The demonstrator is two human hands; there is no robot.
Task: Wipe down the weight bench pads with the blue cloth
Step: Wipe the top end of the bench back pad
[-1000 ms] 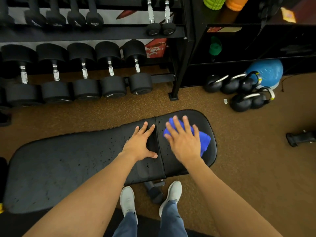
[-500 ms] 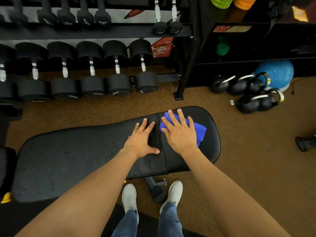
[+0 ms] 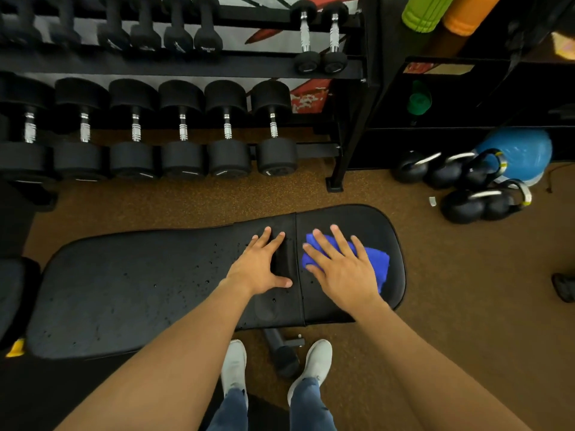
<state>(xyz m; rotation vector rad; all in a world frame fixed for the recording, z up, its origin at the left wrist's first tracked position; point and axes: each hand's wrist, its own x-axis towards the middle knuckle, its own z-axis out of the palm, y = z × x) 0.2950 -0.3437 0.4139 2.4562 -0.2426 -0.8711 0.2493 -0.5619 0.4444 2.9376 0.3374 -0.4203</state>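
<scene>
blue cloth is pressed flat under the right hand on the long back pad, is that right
Not quite. The head view shows the blue cloth pressed flat under the right hand on the short seat pad; the long back pad is where the left hand rests.

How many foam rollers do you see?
2, at top right: the green roller, and the orange roller just right of it. The frame edge cuts both; others may be hidden.

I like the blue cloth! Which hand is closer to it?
The right hand: it presses flat on the blue cloth. The left hand rests on the long pad to its left, not touching the cloth.
</scene>
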